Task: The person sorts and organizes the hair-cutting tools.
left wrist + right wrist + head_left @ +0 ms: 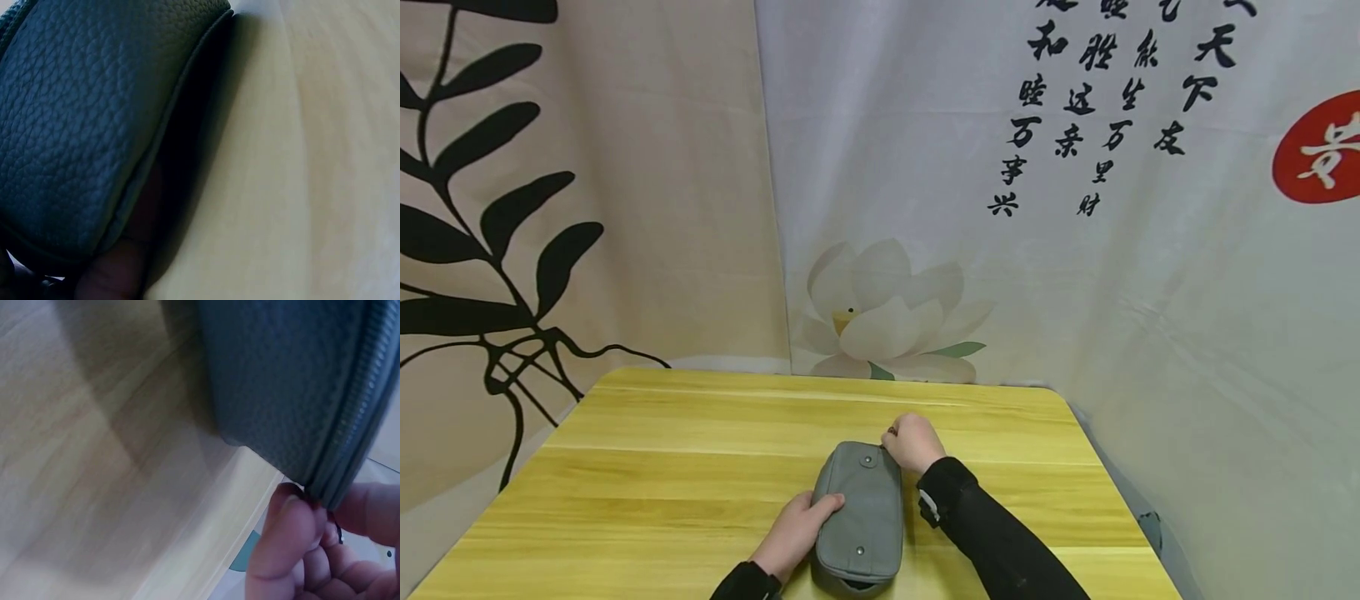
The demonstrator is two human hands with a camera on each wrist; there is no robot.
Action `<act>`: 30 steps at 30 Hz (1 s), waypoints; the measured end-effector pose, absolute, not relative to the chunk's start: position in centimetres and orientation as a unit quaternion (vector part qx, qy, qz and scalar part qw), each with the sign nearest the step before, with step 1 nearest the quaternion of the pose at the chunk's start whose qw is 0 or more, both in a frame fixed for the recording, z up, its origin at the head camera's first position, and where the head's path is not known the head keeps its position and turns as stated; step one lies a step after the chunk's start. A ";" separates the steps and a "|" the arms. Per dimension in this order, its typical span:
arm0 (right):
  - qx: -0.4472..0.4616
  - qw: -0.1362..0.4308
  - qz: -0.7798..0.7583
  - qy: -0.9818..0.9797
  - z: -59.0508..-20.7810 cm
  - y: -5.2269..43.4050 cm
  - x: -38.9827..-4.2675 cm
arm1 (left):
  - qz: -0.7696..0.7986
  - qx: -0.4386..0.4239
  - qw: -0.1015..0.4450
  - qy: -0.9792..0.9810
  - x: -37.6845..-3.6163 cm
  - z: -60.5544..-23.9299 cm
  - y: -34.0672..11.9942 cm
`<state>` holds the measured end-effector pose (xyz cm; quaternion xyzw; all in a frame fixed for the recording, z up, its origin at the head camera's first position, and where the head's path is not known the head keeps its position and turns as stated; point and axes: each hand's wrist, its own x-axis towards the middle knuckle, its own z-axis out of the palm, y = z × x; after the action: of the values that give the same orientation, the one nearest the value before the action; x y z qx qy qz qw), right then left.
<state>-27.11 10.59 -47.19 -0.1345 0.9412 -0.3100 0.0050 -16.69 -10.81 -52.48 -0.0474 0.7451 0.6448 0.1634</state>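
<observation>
Your left hand steadies the grey pebbled-leather zip pouch lying on the yellow wooden table, your right hand pinches its zipper pull at the far corner, so the zip travel looks barely begun.

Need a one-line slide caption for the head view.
Left hand steadies a grey leather pouch while right hand pinches its zipper end.
</observation>
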 end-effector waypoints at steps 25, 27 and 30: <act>-0.102 0.011 -0.329 0.939 -47.4 11.3 -26.9 | 0.634 -0.060 0.165 0.753 -16.7 -52.6 -10.8; -0.099 0.015 -0.333 0.938 -47.6 11.4 -27.0 | 0.633 -0.060 0.164 0.754 -16.7 -52.6 -10.8; -0.097 0.020 -0.342 0.934 -47.8 11.6 -27.2 | 0.633 -0.060 0.162 0.755 -16.7 -52.6 -10.8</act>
<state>-27.17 11.65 -47.78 -0.0972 0.9345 -0.3419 0.0204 -16.70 -10.80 -52.59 -0.0596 0.7547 0.6330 0.1619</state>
